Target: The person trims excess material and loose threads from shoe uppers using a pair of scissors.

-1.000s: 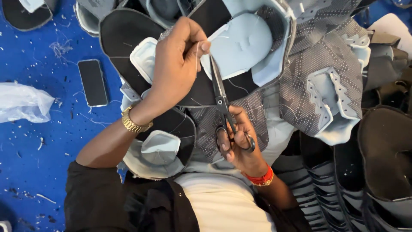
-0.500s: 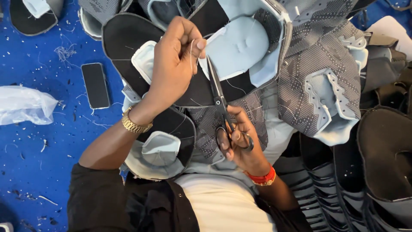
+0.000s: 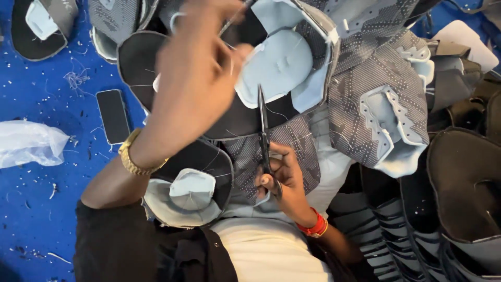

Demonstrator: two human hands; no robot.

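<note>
Seen from the head camera looking straight down, a person sits over a heap of cut shoe uppers on a blue floor (image 3: 31,219). The left hand (image 3: 195,78), blurred and raised close to the camera, has its fingers pinched together on a thin thread or edge at the top of a shoe upper (image 3: 276,68), a black piece with a pale blue padded lining; what exactly sits between the fingertips is too blurred to tell. A gold wristband (image 3: 133,159) circles that wrist. The right hand (image 3: 282,180) sits lower, near the person's lap, with fingers closed through the handles of a pair of black scissors (image 3: 264,136). The blades point straight up and lie shut or nearly shut, their tip just below the pale blue lining of the upper. A red band (image 3: 313,227) circles the right wrist. A second black upper with a grey-blue lining (image 3: 188,193) rests on the lap under the left forearm. To the right lies a grey patterned upper with a pale blue toothed edge (image 3: 383,117), and beyond it a stack of dark pieces (image 3: 464,183). On the floor to the left lie a dark phone (image 3: 113,116) and a crumpled clear plastic bag (image 3: 28,142), among loose thread scraps.
</note>
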